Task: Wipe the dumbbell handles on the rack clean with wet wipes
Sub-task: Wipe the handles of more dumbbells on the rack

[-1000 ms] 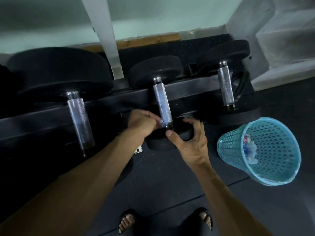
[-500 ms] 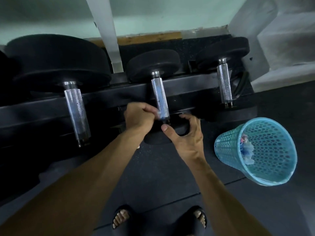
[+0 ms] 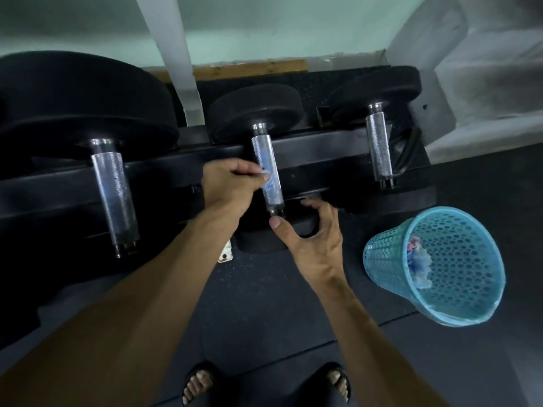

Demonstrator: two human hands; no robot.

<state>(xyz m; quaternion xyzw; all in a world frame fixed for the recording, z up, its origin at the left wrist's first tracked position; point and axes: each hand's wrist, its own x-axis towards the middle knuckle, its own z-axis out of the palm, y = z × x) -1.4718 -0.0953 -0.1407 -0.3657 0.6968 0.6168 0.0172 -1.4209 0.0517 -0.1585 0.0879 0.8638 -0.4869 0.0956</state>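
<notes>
Knurled steel of the middle dumbbell handle [image 3: 268, 171] lies just right of my left hand [image 3: 232, 183], whose curled fingers pinch a thin wet wipe [image 3: 269, 179] against it. My right hand [image 3: 316, 242] cups the near weight head [image 3: 261, 239] below, thumb by the handle's end. Beside my right wrist leans a blue basket [image 3: 435, 265].

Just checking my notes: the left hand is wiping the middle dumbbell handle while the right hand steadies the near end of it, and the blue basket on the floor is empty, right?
Not quite. The head view shows the basket holds crumpled wipes, so it is not empty. The rest stands: the left hand wipes the middle handle and the right hand steadies its near end.
</notes>
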